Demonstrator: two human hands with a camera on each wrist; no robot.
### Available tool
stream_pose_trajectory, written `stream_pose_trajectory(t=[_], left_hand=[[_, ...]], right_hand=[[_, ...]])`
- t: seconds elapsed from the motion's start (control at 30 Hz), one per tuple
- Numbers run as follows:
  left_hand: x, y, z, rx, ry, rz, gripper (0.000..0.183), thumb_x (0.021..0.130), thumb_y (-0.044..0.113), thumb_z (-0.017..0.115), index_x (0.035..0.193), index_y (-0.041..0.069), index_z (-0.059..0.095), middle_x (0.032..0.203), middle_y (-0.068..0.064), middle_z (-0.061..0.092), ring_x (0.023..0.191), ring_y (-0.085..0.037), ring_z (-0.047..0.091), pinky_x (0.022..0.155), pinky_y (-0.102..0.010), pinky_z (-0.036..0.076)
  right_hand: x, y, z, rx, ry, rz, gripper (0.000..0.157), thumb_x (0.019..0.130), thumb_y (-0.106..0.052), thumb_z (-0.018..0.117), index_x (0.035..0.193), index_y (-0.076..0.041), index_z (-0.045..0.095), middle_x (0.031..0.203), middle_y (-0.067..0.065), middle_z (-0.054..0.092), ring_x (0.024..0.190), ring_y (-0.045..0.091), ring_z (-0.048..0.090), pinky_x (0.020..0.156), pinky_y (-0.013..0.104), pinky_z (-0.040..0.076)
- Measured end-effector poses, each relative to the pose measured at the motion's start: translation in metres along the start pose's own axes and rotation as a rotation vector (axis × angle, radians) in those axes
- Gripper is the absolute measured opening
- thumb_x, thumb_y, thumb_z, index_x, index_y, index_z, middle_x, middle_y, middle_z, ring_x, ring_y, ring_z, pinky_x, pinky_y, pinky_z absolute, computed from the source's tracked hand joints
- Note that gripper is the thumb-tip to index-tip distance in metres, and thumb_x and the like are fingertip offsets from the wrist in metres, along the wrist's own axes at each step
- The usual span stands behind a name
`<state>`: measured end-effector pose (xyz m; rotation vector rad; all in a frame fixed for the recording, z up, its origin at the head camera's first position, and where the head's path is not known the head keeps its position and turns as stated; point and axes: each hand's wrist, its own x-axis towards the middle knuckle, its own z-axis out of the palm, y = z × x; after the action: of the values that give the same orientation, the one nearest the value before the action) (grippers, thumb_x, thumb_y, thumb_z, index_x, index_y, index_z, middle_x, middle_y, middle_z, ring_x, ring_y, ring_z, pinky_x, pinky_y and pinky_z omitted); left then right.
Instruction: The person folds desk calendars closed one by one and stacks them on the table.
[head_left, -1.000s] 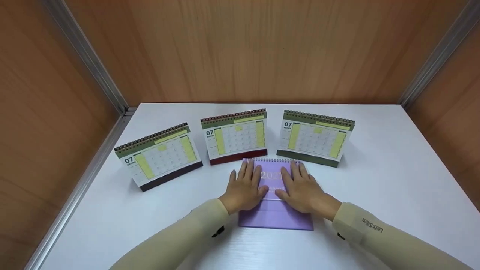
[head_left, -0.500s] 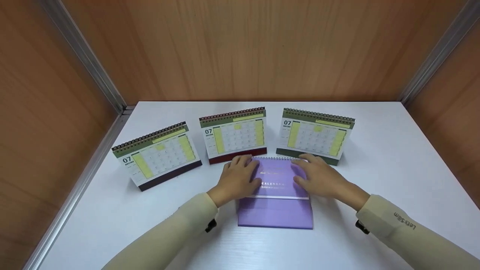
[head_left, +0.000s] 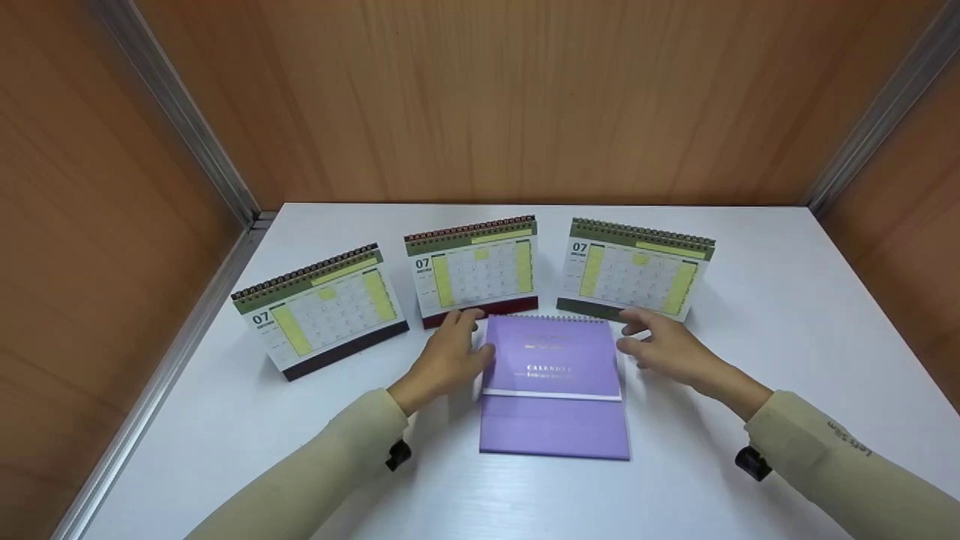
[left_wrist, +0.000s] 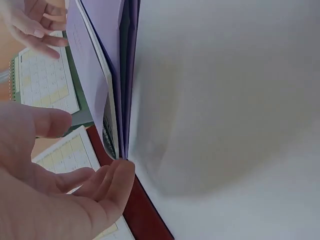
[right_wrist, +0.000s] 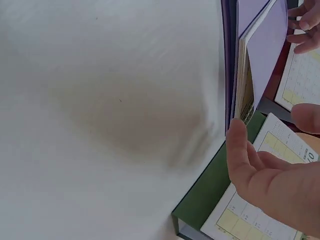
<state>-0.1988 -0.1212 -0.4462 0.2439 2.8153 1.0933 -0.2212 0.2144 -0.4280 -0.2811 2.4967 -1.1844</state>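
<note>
A purple desk calendar (head_left: 555,426) lies folded flat on the white table, its spiral binding on the far side. At its left edge is my left hand (head_left: 444,363), thumb and fingers spread apart. My right hand (head_left: 675,358) hovers off the right edge, fingers loosely bent and holding nothing. In the left wrist view, the left fingertips (left_wrist: 126,167) are right by the corner of the purple calendar (left_wrist: 90,60); whether they touch it I cannot tell. The right wrist view has the right fingertips (right_wrist: 237,127) close to the opposite corner, contact likewise unclear.
Three desk calendars stand upright behind: one with a dark base (head_left: 322,311) at left, one with a red base (head_left: 472,270) in the middle, one with a green base (head_left: 636,268) at right. Wooden panels (head_left: 480,97) wall the white table (head_left: 750,322).
Both hands were flat on the purple calendar's cover; they have lifted and drawn apart, left hand to the left, right hand to the right. The cover is now uncovered.
</note>
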Motion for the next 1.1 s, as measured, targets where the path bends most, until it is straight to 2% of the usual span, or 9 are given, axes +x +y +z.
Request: stream_pose_trajectory(t=[0.17,0.27,0.4,0.5,0.73,0.97,1.1], left_hand=[[-0.003,-0.008,-0.005,-0.097,-0.045,-0.071,0.056,0.101,0.021,0.067,0.149,-0.003,0.050,0.131,-0.021,0.060,0.118,-0.034,0.062,0.106,-0.050,0.052],[-0.003,-0.012,-0.007,-0.132,-0.065,-0.117,0.055,0.101,0.022,0.067,0.148,-0.004,0.052,0.127,-0.019,0.064,0.117,-0.031,0.062,0.107,-0.049,0.051],[-0.003,-0.016,-0.009,-0.197,-0.087,-0.193,0.053,0.101,0.023,0.066,0.146,-0.002,0.054,0.121,-0.015,0.068,0.103,-0.025,0.069,0.097,-0.042,0.057],[-0.003,-0.016,-0.010,-0.251,-0.116,-0.249,0.051,0.100,0.022,0.067,0.145,-0.001,0.055,0.118,-0.012,0.069,0.092,-0.020,0.072,0.090,-0.037,0.059],[-0.003,-0.013,-0.010,-0.294,-0.170,-0.319,0.049,0.101,0.024,0.069,0.142,0.000,0.060,0.120,-0.010,0.071,0.097,-0.018,0.072,0.096,-0.035,0.058],[-0.007,-0.007,-0.011,-0.391,-0.204,-0.341,0.050,0.101,0.018,0.068,0.143,-0.007,0.059,0.129,-0.016,0.069,0.109,-0.024,0.073,0.101,-0.036,0.059],[-0.008,-0.004,-0.011,-0.476,-0.225,-0.377,0.048,0.103,0.018,0.063,0.139,-0.013,0.058,0.133,-0.022,0.067,0.114,-0.030,0.072,0.101,-0.038,0.059]], right_hand=[[-0.005,0.002,-0.002,0.305,-0.101,0.173,0.075,0.105,-0.023,0.056,0.164,0.008,0.022,0.157,0.031,0.040,0.132,0.038,0.058,0.103,0.041,0.058],[-0.006,0.005,-0.003,0.440,-0.142,0.253,0.078,0.104,-0.022,0.058,0.165,0.007,0.020,0.162,0.028,0.036,0.134,0.034,0.056,0.107,0.039,0.056],[-0.007,0.009,-0.005,0.585,-0.167,0.332,0.075,0.104,-0.021,0.059,0.164,0.007,0.022,0.154,0.021,0.042,0.128,0.027,0.059,0.108,0.037,0.055],[-0.008,0.011,-0.005,0.684,-0.179,0.370,0.072,0.106,-0.021,0.058,0.162,0.008,0.023,0.150,0.020,0.045,0.129,0.028,0.058,0.113,0.041,0.052],[-0.013,0.012,-0.007,0.826,-0.221,0.414,0.063,0.108,-0.019,0.052,0.157,0.012,0.027,0.158,0.025,0.038,0.142,0.035,0.047,0.125,0.048,0.036],[-0.012,0.011,-0.006,0.880,-0.230,0.426,0.051,0.108,-0.016,0.052,0.148,0.011,0.035,0.150,0.023,0.044,0.129,0.030,0.056,0.125,0.045,0.038],[-0.011,0.010,-0.005,0.877,-0.246,0.429,0.052,0.107,-0.015,0.052,0.148,0.012,0.035,0.143,0.021,0.050,0.126,0.028,0.059,0.123,0.044,0.041]])
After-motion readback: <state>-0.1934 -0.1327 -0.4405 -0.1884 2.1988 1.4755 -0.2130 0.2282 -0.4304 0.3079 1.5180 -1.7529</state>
